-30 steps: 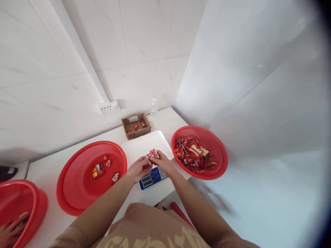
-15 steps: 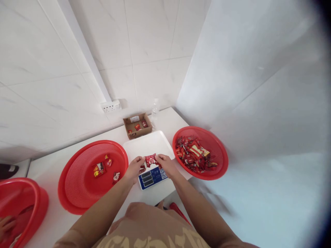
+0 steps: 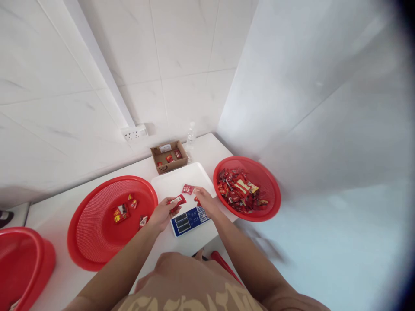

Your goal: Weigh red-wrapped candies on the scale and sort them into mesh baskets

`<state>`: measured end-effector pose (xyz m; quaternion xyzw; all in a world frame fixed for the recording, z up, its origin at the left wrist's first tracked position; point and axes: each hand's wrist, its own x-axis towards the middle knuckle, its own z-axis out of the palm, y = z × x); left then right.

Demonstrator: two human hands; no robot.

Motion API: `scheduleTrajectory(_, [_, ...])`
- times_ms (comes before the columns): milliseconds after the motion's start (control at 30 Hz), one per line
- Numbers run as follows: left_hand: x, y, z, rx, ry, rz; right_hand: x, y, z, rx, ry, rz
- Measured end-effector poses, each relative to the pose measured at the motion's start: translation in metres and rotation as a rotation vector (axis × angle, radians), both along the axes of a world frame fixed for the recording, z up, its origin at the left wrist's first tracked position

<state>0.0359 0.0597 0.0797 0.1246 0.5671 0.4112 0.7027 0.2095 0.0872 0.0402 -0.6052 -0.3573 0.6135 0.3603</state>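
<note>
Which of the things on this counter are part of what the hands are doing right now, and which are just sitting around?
In use:
left hand holding a red packet
right hand by a second red packet
scale tray
right basket of packets
left basket with a few packets

Lying about:
cardboard box
water bottle
wall socket
far-left basket

Just beyond my right fingertips [image 3: 197, 190] a packet [image 3: 187, 188] lies on the scale tray [image 3: 171, 183]. The keypad [image 3: 189, 220] sits below my fingers; one basket [image 3: 97, 250] lies left, another basket [image 3: 270, 190] right, a box [image 3: 168, 156] behind.
</note>
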Motion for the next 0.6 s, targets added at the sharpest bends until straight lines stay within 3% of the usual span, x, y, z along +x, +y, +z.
scheduleTrajectory(100, [0.006, -0.007, 0.001, 0.012, 0.001, -0.139, -0.005, -0.014, 0.003, -0.043, 0.201, 0.140])
scheduleTrajectory(267, [0.019, -0.017, 0.000, -0.035, 0.055, -0.348, -0.015, -0.034, 0.013, -0.084, 0.426, 0.146])
scheduleTrajectory(467, [0.031, -0.012, 0.002, -0.019, 0.136, -0.334, -0.022, -0.048, 0.029, 0.026, 0.368, 0.240])
scheduleTrajectory(600, [0.030, -0.002, 0.010, -0.031, -0.004, -0.262, 0.003, -0.032, 0.031, 0.134, 0.348, 0.198])
